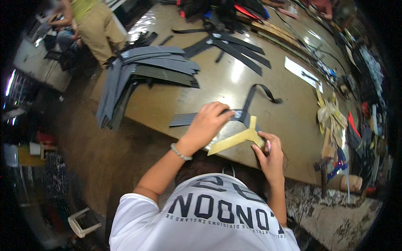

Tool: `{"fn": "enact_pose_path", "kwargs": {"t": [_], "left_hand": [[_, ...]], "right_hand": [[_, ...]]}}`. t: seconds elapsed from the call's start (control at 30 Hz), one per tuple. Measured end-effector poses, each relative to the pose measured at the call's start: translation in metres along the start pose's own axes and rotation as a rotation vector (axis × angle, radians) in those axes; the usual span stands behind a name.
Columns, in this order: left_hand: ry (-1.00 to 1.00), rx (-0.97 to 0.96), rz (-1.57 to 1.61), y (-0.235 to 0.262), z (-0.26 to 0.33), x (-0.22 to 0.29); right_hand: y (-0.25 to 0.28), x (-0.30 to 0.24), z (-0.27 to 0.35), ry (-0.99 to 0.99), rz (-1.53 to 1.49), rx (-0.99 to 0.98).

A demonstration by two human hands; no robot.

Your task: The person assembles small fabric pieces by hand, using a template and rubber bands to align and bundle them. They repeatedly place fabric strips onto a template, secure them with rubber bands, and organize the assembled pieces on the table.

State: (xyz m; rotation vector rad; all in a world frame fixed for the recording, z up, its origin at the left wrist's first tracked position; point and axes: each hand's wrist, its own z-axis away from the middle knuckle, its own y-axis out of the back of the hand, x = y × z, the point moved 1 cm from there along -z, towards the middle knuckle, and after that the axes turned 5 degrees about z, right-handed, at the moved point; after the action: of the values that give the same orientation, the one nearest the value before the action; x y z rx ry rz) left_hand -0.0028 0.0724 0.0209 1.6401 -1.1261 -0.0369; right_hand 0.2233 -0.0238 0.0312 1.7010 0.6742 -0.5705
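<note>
My left hand (211, 121) is closed over a dark grey strap piece (183, 119) near the table's front edge. The strap's ribbed end sticks out to the left of the hand, and a black band (250, 98) runs from its right part, curling at the far end. My right hand (271, 154) grips the lower right corner of a flat yellow Y-shaped piece (234, 140), thumb and fingers at its edge. This piece partly overlaps the dark strap. Something small and pale shows between the right fingers, too little to name.
A stack of grey strap pieces (155, 62) hangs over the table's left edge. Black straps (238, 52) lie farther back. To the right are a white sheet (299, 73) with a dark tool, yellowish scraps (331, 117) and a blue-handled tool (338, 165). A person (94, 25) stands far left.
</note>
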Motion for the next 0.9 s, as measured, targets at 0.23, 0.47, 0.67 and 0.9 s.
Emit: {"fn": "enact_pose_path", "kwargs": {"t": [0.23, 0.47, 0.67, 0.9], "left_hand": [[0.085, 0.088, 0.019, -0.008, 0.002, 0.004], [0.311, 0.135, 0.372, -0.004, 0.001, -0.005], [0.427, 0.164, 0.704, 0.004, -0.002, -0.012], [0.534, 0.053, 0.73, 0.01, 0.0, -0.007]], "right_hand": [[0.008, -0.003, -0.004, 0.075, 0.199, 0.064], [0.013, -0.016, -0.014, 0.016, 0.16, 0.039], [-0.017, -0.023, -0.035, 0.058, 0.074, 0.089], [-0.036, -0.011, -0.035, 0.121, 0.163, 0.172]]}}
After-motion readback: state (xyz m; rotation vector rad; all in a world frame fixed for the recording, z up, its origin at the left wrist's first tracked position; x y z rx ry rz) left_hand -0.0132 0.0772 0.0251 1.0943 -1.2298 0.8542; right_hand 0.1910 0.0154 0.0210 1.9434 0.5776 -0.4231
